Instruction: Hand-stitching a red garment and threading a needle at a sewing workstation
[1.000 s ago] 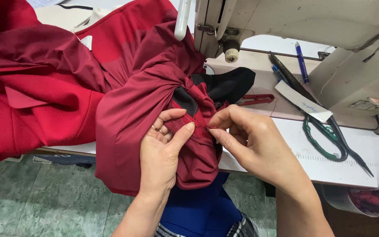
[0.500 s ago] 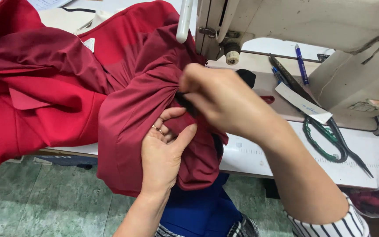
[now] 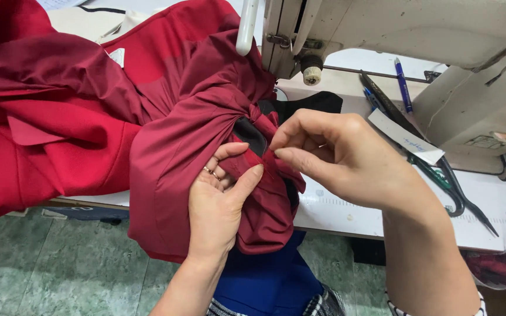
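A large red garment point(image 3: 89, 123) is bunched over the sewing table, its darker red lining hanging off the front edge. My left hand point(image 3: 221, 205) grips a gathered fold of this fabric from below, thumb and fingers pinching it. My right hand point(image 3: 335, 155) is at the same fold, fingertips pinched together on its edge beside a black fabric piece point(image 3: 250, 134). Both hands meet just in front of the sewing machine point(image 3: 393, 35).
Green-handled scissors point(image 3: 446, 181) lie on the white table point(image 3: 346, 210) to the right, by a paper slip point(image 3: 405, 137) and a blue pen point(image 3: 402, 85). More black cloth point(image 3: 311, 102) sits under the machine head. Green tiled floor point(image 3: 48, 263) lies below.
My right hand reached up toward the machine half a second ago and has come back down to the fold. My left hand has kept its grip on the fabric.
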